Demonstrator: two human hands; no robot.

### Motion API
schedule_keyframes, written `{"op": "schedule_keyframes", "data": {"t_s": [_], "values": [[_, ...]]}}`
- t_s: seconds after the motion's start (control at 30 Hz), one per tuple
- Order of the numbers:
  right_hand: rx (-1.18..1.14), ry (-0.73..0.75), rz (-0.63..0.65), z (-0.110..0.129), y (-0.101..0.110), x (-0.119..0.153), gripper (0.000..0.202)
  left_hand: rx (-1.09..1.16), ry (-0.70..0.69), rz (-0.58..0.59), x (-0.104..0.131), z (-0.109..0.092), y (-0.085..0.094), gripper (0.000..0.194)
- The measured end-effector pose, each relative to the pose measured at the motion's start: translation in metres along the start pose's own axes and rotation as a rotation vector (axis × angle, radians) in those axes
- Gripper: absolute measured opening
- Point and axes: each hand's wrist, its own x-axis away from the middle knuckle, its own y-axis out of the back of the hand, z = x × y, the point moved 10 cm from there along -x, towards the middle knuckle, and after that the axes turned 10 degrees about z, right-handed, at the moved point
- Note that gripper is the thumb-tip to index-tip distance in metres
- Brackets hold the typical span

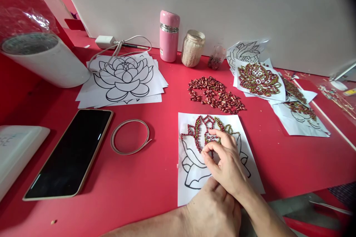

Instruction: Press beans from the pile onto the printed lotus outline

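A white sheet (pixel 194 177) with a black flower outline lies before me, its upper petals lined with red and green beans (pixel 198 127). Over the middle of the drawing is my right hand (pixel 226 159), thumb and index finger pinched together at the bean line; whatever is between the tips is too small to make out. Curled into a fist, my left hand (pixel 214 207) rests on the sheet's lower edge, under my right wrist, and its palm side is hidden. Loose red beans (pixel 213 90) are spread on the red table (pixel 155 192) just beyond the sheet.
Left are a phone (pixel 71 152), a coiled strip (pixel 112 140), flower printouts (pixel 125 77) and a white cylinder (pixel 50 59). A pink bottle (pixel 169 39), a powder jar (pixel 193 49) and a small bean container (pixel 216 59) stand behind. Bean-covered sheets (pixel 260 79) lie right.
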Motion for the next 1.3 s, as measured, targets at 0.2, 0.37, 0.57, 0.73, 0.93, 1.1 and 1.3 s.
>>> {"op": "schedule_keyframes", "data": {"t_s": [0.2,0.37,0.57,0.73,0.93,1.1,1.3], "values": [[-0.077,-0.007,-0.008,-0.006,0.006,0.001,0.010,-0.036,0.007,-0.013,0.000,0.000,-0.001,0.008],[-0.067,-0.003,-0.027,-0.010,0.012,-0.002,0.007,-0.081,-0.001,0.018,0.000,-0.003,-0.003,0.009],[-0.071,0.008,0.014,-0.007,0.004,-0.005,0.003,-0.046,0.013,0.006,0.001,-0.002,-0.002,0.007],[-0.043,0.010,0.028,-0.007,0.000,-0.007,0.002,-0.053,0.028,-0.033,0.001,-0.002,0.001,0.007],[0.015,0.001,0.014,-0.006,0.001,-0.007,0.003,-0.062,0.020,-0.013,-0.001,-0.002,-0.002,0.006],[-0.005,0.014,0.014,-0.002,0.003,-0.007,0.004,-0.056,0.016,0.009,0.000,-0.002,-0.005,0.006],[-0.027,0.012,0.030,0.000,-0.001,-0.009,0.004,-0.050,0.008,0.035,0.001,-0.003,-0.010,0.009]]}}
